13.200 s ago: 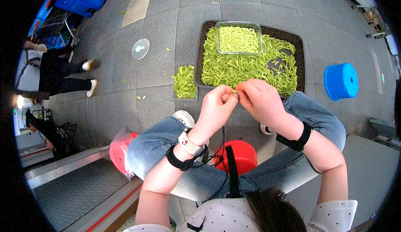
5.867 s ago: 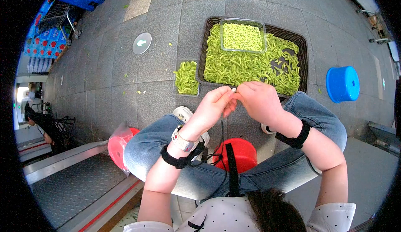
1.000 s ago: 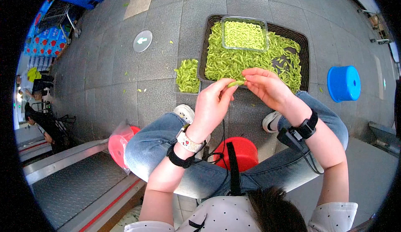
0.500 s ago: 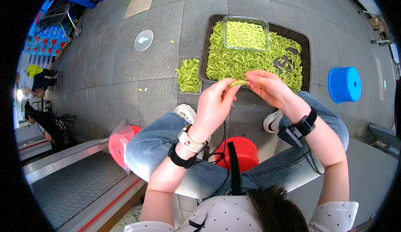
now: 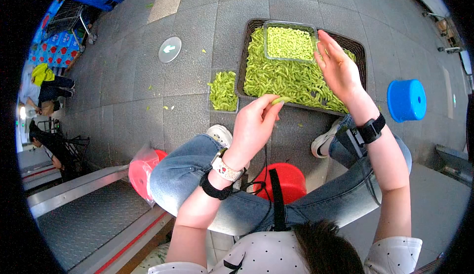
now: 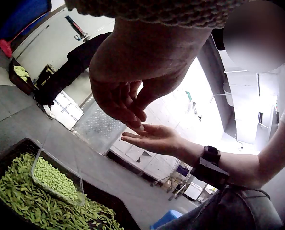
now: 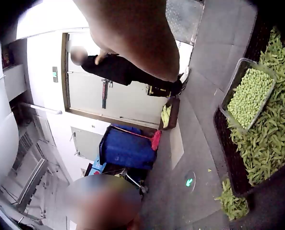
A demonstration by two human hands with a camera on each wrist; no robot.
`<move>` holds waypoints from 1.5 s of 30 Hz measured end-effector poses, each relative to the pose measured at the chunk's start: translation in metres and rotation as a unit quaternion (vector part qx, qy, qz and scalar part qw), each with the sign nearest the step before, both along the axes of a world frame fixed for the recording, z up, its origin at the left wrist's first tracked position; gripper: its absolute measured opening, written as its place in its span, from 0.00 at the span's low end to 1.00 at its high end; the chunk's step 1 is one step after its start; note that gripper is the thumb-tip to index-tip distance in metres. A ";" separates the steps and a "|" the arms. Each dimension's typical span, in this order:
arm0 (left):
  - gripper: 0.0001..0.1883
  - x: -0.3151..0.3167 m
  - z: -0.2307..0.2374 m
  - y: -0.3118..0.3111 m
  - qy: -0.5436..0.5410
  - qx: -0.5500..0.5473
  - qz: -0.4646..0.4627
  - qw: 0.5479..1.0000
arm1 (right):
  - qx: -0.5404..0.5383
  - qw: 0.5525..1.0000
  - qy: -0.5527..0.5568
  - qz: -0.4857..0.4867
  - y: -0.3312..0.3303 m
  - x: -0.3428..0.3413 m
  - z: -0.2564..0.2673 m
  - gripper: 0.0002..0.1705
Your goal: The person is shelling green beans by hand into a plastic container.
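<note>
In the head view the left hand [image 5: 255, 124] pinches a green pod [image 5: 281, 100] between thumb and fingers, just below the near edge of a dark woven tray [image 5: 240, 71]. The right hand [image 5: 340, 70] is over the right part of the tray, fingers extended, nothing visible in it. Green pods [image 5: 281, 79] cover much of the tray. A clear container [image 5: 291, 58] of shelled beans [image 5: 289, 42] rests on the pods at the back. Left of the tray, a smaller clear container holds more pods [image 5: 223, 91].
A blue stool [image 5: 406, 99] stands right of the tray. Between the legs is a red stool [image 5: 281, 181]; a plastic-wrapped red stool [image 5: 140, 175] is by the left knee. Other people are at the far left. A metal ramp [image 5: 98, 219] lies at lower left.
The right hand has left the left hand's side and moved forward and right over the tray, its fingers straightening. The left hand has barely moved, still pinching a pod.
</note>
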State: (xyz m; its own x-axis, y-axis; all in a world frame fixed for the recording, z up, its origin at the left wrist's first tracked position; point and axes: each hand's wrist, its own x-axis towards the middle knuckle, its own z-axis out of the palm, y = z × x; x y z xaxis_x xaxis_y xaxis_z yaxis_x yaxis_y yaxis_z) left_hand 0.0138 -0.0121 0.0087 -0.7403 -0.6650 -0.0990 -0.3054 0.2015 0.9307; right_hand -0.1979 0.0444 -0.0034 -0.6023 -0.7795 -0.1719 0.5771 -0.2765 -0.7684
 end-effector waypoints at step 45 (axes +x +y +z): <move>0.07 -0.006 -0.001 -0.001 0.016 0.190 -0.019 0.981 | 0.127 0.856 0.461 0.197 0.025 0.083 0.020 0.14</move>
State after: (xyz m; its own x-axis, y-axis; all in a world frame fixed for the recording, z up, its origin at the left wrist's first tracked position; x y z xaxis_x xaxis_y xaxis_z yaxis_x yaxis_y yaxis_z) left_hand 0.0082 -0.0127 0.0074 -0.7703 -0.5569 -0.3107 -0.2736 -0.1515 0.9499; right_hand -0.1146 0.0697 0.0164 -0.2733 -0.9611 0.0404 -0.2963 0.0442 -0.9541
